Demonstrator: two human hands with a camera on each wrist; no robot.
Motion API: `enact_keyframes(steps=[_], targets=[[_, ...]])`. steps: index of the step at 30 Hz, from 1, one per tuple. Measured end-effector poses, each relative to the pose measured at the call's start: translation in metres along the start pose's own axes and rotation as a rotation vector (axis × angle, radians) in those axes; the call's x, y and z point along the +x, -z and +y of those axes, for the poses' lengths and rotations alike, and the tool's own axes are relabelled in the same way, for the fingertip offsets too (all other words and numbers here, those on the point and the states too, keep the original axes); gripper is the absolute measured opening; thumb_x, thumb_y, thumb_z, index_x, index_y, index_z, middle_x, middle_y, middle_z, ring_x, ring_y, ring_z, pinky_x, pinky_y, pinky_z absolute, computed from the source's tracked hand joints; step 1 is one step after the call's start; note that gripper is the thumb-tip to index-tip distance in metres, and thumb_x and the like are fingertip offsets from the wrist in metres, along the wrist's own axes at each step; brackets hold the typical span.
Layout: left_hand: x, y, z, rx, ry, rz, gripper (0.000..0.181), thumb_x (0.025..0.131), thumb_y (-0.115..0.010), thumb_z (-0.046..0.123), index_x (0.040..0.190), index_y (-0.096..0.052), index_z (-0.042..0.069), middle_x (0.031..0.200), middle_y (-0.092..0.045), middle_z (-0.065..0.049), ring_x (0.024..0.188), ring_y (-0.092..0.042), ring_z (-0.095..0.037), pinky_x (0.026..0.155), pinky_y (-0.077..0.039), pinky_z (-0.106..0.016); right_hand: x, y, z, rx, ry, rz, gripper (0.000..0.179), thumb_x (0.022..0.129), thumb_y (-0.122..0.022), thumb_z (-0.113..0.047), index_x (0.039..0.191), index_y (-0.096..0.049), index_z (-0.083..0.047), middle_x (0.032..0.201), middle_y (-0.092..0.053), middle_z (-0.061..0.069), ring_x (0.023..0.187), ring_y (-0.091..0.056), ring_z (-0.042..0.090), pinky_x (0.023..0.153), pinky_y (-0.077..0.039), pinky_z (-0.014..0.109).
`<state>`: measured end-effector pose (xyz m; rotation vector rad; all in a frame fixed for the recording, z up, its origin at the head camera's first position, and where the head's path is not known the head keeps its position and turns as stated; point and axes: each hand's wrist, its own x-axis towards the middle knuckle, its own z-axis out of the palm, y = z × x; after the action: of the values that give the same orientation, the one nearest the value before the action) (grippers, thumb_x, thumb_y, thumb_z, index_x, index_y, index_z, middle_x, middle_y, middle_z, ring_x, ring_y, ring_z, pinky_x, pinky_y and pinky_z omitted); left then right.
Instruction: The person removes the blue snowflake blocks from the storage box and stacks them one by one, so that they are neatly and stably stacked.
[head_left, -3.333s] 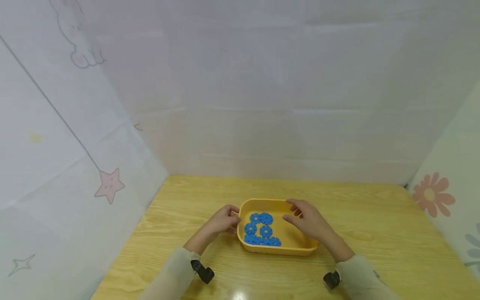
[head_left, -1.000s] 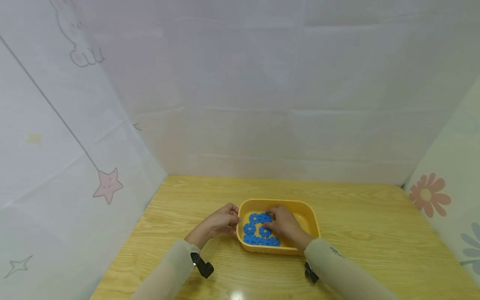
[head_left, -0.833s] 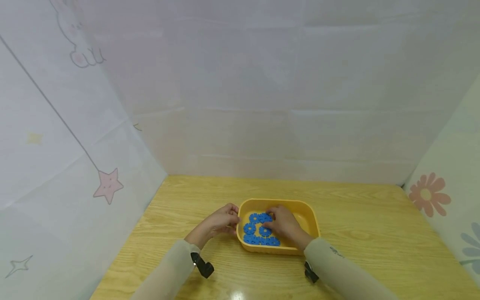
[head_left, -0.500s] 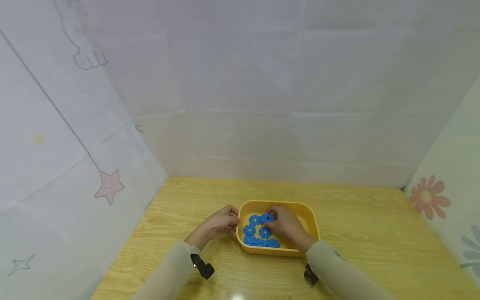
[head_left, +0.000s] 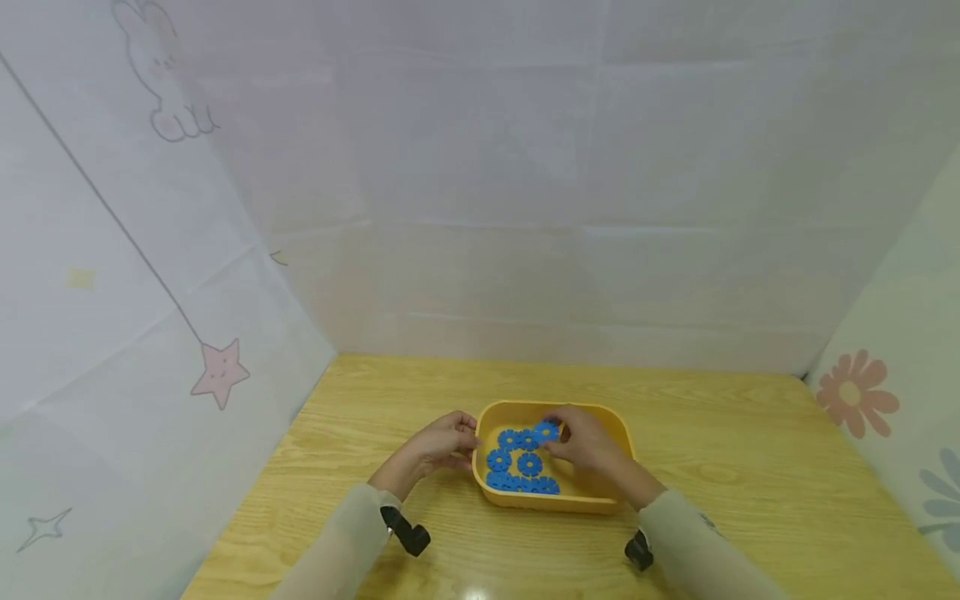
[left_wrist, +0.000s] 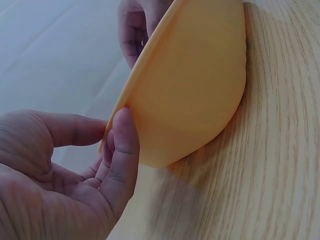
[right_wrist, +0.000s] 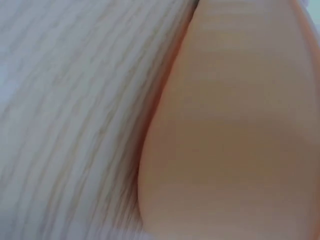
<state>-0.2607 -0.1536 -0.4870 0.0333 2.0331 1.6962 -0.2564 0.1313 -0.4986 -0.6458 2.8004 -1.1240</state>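
Note:
A yellow plastic tray (head_left: 555,503) with rounded corners sits on the wooden table. At its left end my left hand (head_left: 444,442) pinches the rim between thumb and fingers, as the left wrist view shows with the hand (left_wrist: 75,165) at the tray wall (left_wrist: 190,80). My right hand (head_left: 588,442) is over the inside of the tray and pinches a blue snowflake disc (head_left: 546,431), a notched round piece with a centre hole. More blue snowflake discs (head_left: 529,463) lie in the left half of the tray. In the right wrist view only the tray's outer wall (right_wrist: 230,130) shows, with the right hand out of sight.
The pale wooden table (head_left: 720,450) spreads around the tray. Behind it hangs a whitish cloth wall (head_left: 480,208), with printed side walls left and right. A black wrist camera (head_left: 407,531) is strapped at the left cuff and another (head_left: 639,550) at the right.
My right hand came into the tray from its right rim, took hold of a blue snowflake disc and has drawn it slightly up and right. The left hand stays at the rim.

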Motion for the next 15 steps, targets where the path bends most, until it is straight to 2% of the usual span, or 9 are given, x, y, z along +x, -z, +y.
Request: enact_keyframes(steps=[7,12,15], targets=[[0.001,0.001,-0.002,-0.018,-0.006,-0.014,0.033,0.095,-0.062,0.003,0.124,-0.046,-0.003,0.096,-0.054,-0.011,0.079,-0.058,-0.021,0.064,-0.059,-0.033,-0.011,0.013,0.007,0.030,0.074,0.005,0.037,0.093,-0.075,-0.021,0.127,-0.064,-0.009,0.113,-0.061,0.003,0.084,-0.054,0.012,0.067,-0.049,0.028],[0.002,0.002,-0.003,-0.024,-0.007,-0.014,0.031,0.096,-0.061,0.003,0.123,-0.046,-0.002,0.094,-0.054,-0.009,0.078,-0.057,-0.021,0.063,-0.059,-0.032,-0.017,0.020,0.012,0.046,0.078,0.035,0.039,0.093,-0.075,-0.028,0.127,-0.063,-0.014,0.115,-0.061,0.002,0.085,-0.054,0.012,0.064,-0.049,0.027],[0.002,0.002,-0.004,-0.028,-0.007,-0.012,0.031,0.096,-0.062,0.003,0.123,-0.046,-0.001,0.093,-0.055,-0.009,0.078,-0.057,-0.021,0.063,-0.059,-0.032,-0.021,0.025,0.016,0.044,0.078,0.058,0.039,0.092,-0.077,-0.027,0.126,-0.064,-0.015,0.113,-0.062,0.001,0.085,-0.055,0.012,0.063,-0.049,0.027]])
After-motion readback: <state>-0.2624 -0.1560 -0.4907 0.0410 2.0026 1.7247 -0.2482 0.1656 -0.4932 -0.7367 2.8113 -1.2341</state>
